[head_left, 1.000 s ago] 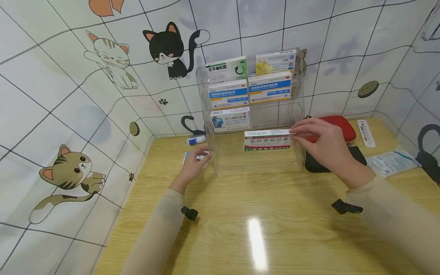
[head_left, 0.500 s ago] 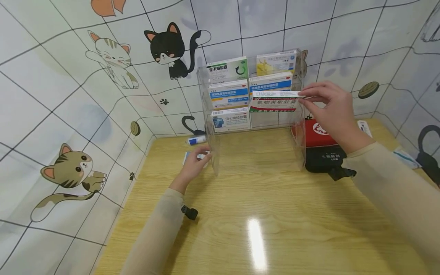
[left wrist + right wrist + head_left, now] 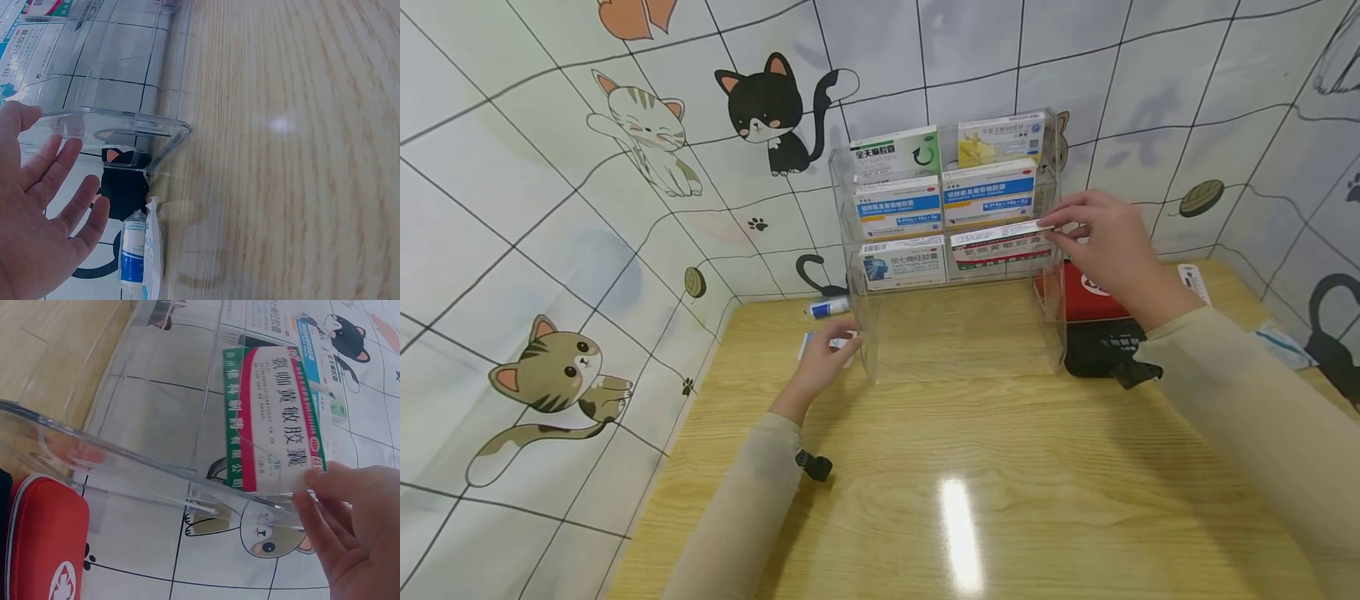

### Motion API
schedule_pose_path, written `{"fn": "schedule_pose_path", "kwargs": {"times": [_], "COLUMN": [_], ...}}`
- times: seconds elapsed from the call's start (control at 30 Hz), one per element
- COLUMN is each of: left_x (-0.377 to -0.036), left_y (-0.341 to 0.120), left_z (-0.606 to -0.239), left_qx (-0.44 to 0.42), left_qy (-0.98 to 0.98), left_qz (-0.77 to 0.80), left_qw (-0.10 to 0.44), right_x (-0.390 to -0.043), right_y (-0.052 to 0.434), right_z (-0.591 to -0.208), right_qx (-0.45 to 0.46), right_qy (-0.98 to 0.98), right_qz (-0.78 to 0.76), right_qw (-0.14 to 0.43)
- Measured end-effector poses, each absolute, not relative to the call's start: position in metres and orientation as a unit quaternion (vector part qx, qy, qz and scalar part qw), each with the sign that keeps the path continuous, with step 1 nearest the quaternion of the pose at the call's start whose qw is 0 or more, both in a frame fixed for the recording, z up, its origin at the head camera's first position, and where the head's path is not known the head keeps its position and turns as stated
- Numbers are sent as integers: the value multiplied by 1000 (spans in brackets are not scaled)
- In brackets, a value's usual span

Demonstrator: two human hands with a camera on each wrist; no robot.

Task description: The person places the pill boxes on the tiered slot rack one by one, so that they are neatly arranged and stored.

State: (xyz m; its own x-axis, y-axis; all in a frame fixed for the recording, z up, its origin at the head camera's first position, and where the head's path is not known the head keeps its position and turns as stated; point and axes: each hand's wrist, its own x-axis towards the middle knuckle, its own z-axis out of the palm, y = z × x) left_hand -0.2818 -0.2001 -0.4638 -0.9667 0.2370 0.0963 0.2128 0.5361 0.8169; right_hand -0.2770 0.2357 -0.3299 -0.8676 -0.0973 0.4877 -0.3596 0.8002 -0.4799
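Observation:
My right hand (image 3: 1101, 242) pinches one end of a medicine box (image 3: 1000, 247) with a white face and red and green bands. The box sits slightly tilted in the lower right place of a clear tiered display rack (image 3: 958, 333). In the right wrist view, thumb and fingers grip its near end (image 3: 275, 419). My left hand (image 3: 823, 358) is at the rack's left side panel, its fingers spread in the left wrist view and its thumb touching the panel edge. Left of the held box stands another medicine box (image 3: 904, 262) with a blue head picture.
Two blue-white boxes (image 3: 898, 207) fill the middle tier; a green-white box (image 3: 895, 154) and a yellow-white box (image 3: 1000, 140) stand on top. Right of the rack lie a red case (image 3: 1086, 296) and black case (image 3: 1097, 346). A tube (image 3: 829, 307) lies left.
My right hand has lifted the red-and-green medicine box from below the lower tier, then lowered it into that tier beside the blue-head box. My left hand has stayed at the rack's side.

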Motion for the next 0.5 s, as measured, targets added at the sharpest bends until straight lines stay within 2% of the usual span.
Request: {"fn": "schedule_pose_path", "kwargs": {"times": [0.3,0.5], "left_x": [-280,-281], "left_y": [-200,-199], "left_z": [-464,-462], "left_qx": [130,133], "left_qy": [877,878], "left_qz": [462,460], "left_qw": [16,23], "right_x": [-280,-270], "right_y": [224,225], "right_z": [-326,-330], "right_qx": [138,150], "right_qy": [-947,-939], "right_qz": [234,240], "right_qw": [170,196]}}
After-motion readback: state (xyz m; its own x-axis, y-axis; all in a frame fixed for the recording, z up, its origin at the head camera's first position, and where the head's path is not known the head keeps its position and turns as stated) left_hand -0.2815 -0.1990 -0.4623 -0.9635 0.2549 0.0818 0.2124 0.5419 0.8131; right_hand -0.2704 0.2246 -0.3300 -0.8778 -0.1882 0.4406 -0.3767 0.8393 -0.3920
